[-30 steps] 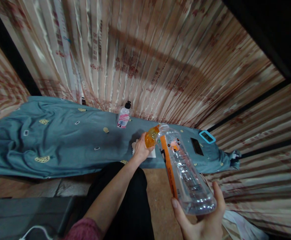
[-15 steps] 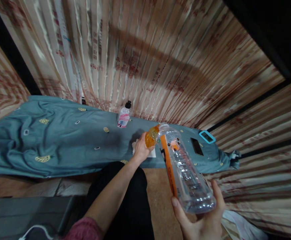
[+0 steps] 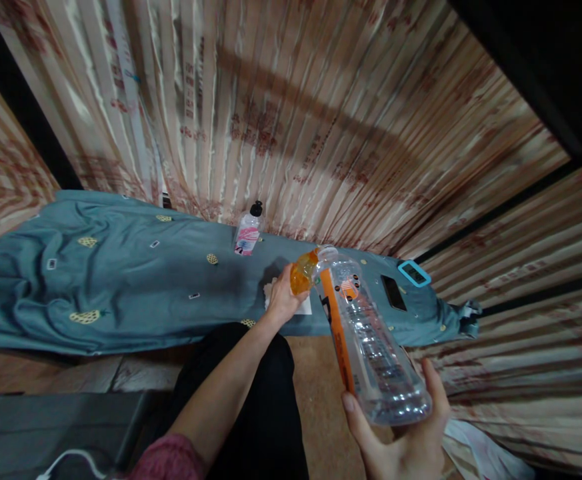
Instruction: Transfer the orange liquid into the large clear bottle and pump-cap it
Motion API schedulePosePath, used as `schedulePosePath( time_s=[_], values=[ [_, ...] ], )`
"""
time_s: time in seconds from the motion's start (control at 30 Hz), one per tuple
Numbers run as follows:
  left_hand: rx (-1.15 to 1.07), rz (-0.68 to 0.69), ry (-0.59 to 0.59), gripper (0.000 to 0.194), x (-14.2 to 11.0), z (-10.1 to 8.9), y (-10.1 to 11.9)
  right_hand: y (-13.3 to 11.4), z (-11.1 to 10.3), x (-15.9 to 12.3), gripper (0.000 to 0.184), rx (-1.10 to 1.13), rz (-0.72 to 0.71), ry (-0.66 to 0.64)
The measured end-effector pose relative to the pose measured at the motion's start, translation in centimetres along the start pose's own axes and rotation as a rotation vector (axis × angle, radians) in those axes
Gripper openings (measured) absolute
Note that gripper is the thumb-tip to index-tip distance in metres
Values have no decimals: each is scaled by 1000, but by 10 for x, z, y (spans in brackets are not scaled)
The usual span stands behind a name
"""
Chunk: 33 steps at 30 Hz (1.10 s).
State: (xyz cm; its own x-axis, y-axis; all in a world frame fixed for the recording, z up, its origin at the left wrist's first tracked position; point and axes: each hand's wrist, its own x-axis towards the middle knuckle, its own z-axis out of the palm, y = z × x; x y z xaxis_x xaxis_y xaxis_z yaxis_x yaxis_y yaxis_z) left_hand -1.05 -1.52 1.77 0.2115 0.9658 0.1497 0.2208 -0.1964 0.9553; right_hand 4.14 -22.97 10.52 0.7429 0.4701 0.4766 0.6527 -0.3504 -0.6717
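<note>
The person appears to be lining up two bottle mouths: the small orange bottle (image 3: 302, 274) is leaning with its neck at the mouth of the large clear bottle (image 3: 373, 350), though whether the rims are touching is impossible to tell. The next move is probably calling for a steady hold on both and for the two openings to be meeting squarely, since a slip could be sending any liquid onto the teal cloth (image 3: 135, 287) underneath.

The left hand (image 3: 281, 299) is clasping the small orange bottle firmly, fingers wrapping round its lower body. The right hand (image 3: 405, 453) is gripping the large clear bottle at its base, thumb and one finger spreading wide along opposite sides; that bottle is slanting, base nearer the person and mouth farther off.

A white paper (image 3: 305, 308) is lying on the cloth beneath the left hand, a phone (image 3: 395, 293) is lying beyond the large clear bottle, and a black-capped bottle (image 3: 248, 233) is standing at the back
</note>
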Motion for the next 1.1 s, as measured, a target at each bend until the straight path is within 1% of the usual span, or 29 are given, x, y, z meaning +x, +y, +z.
schedulePosePath(
  time_s=[0.17, 0.33, 0.53, 0.7, 0.87, 1.03, 1.1],
  values=[
    [8, 5, 0, 69, 0, 1, -1, 1, 0, 0, 124, -9, -31, 9],
    [7, -7, 1, 69, 1, 0, 0, 4, 0, 1, 124, -22, -23, -7],
    [2, -9, 1, 70, 1, 0, 1, 7, 0, 2, 123, 4, -73, 3],
    [1, -9, 5, 70, 1, 0, 0, 4, 0, 1, 124, 5, -30, -12],
    [-3, 8, 4, 70, 1, 0, -1, 4, 0, 1, 123, 5, -58, 0],
    [-16, 1, -3, 70, 0, -1, 1, 4, 0, 1, 124, 56, -13, -21],
    [-17, -6, -6, 69, 0, -1, 1, 3, 0, 1, 124, 59, -19, -20]
  ],
)
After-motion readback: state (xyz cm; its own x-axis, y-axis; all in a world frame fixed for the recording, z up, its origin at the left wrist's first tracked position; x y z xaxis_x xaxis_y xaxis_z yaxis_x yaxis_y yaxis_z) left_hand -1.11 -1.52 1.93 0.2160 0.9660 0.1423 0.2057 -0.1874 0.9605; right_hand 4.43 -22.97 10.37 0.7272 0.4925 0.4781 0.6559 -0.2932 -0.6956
